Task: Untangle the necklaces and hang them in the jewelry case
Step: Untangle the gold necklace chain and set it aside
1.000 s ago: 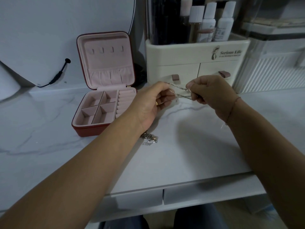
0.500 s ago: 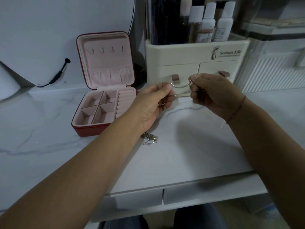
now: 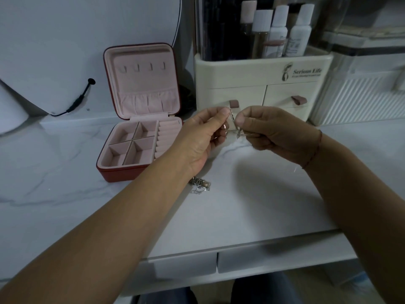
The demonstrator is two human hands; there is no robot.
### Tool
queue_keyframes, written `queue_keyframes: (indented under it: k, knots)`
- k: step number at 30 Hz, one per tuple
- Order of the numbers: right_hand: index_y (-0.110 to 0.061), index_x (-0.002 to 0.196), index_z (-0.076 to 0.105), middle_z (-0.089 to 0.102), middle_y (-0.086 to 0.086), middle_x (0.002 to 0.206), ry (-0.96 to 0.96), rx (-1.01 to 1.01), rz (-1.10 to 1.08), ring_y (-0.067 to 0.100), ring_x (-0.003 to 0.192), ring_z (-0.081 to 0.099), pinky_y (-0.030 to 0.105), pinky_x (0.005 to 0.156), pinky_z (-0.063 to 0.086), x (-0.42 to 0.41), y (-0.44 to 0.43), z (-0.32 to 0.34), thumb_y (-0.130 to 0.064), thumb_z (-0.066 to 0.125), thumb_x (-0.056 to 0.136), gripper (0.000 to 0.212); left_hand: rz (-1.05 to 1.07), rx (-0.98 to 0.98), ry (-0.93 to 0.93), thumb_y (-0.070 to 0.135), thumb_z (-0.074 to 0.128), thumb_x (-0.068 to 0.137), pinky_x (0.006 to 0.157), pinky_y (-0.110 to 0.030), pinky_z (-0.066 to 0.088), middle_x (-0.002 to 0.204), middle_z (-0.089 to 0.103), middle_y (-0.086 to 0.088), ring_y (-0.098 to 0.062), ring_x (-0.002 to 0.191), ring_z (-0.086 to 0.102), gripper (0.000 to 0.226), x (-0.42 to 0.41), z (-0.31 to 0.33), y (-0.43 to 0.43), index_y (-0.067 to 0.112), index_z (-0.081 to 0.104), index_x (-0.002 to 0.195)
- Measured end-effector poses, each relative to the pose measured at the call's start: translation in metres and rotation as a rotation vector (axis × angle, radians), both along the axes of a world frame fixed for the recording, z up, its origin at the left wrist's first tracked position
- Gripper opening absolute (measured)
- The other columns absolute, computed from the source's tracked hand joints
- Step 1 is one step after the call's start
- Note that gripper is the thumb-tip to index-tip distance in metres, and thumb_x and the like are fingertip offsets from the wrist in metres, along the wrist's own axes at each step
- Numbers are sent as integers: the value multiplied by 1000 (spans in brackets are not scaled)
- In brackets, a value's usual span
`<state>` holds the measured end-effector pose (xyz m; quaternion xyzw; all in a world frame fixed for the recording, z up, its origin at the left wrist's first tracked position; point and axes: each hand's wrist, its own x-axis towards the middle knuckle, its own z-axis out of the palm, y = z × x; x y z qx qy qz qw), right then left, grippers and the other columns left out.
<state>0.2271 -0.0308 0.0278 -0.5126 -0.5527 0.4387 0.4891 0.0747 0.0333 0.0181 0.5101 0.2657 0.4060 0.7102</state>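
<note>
Necklace in the hands: a thin silver chain [image 3: 237,131] hangs in a short loop between the two hands, up above the tabletop and in front of the cream box.
Left hand: the left hand [image 3: 203,137] pinches one part of the chain between thumb and finger; there is a ring [image 3: 225,126] on one finger.
Right hand: the right hand [image 3: 269,130] is curled and pinches the chain too, very close to the left hand; a thin red string band [image 3: 315,150] is on the wrist.
Other necklaces: a small silver tangled pile [image 3: 200,186] lies on the tabletop, partly hidden under the left wrist.
Jewelry case: the red jewelry case [image 3: 122,173] sits open on the tabletop, to the left of the hands; it is pink inside.
Case lid: it stands up, with four little hooks [image 3: 143,68] in a row and a soft pocket [image 3: 148,102] below them; nothing hangs on the hooks.
Case bottom: four square spaces [image 3: 131,145] and a row of soft rolls [image 3: 166,137].
Cream box: a cream organizer [image 3: 260,84] with two small drawers and pink pull tabs [image 3: 297,99] stands behind the hands.
Writing: the cream box says "Serious Life"; the tiny line under it is too small to read.
Bottles: some bottles [image 3: 280,29] with white caps stand in the top of the cream box; their labels are too blurry to read.
Tabletop: white tabletop [image 3: 241,205] with grey marble lines.
Cable: a black cable [image 3: 79,99] is plugged into a white thing at the back left.
</note>
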Motion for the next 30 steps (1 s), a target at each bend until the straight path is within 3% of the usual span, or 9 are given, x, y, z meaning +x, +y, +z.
queue_keyframes:
  k: [8, 16, 25, 30]
  knots:
    - [-5, 88, 71, 36, -8, 43, -170, -8, -43, 8, 44, 21, 20, 44, 18, -6, -2, 1, -24, 72, 68, 28, 45, 87, 40, 11, 65, 88, 58, -17, 45, 55, 57, 9, -4, 52, 50, 8, 0, -2, 0, 17, 65, 81]
    - [-3, 87, 71, 42, -11, 40, -229, 25, -90, 4, 40, 25, 15, 41, 23, -10, -1, -1, -7, 70, 82, 6, 39, 179, 55, 10, 63, 88, 78, -28, 44, 65, 65, 6, -9, 67, 57, 8, -1, -3, 0, 15, 64, 82]
    - [-8, 80, 68, 37, -7, 42, -171, 27, -119, 8, 41, 24, 17, 41, 22, -5, 2, -2, -1, 62, 86, 11, 71, 163, 75, 14, 61, 91, 60, -18, 42, 58, 60, 10, -4, 57, 50, 12, 0, -2, 0, 16, 61, 79]
    - [-11, 77, 65, 32, -5, 47, -63, -13, -103, 8, 43, 21, 18, 42, 18, -2, 3, -2, -6, 59, 89, 14, 89, 136, 83, 14, 62, 91, 56, -19, 37, 53, 53, 7, -6, 52, 42, 14, 1, -3, -1, 14, 59, 76]
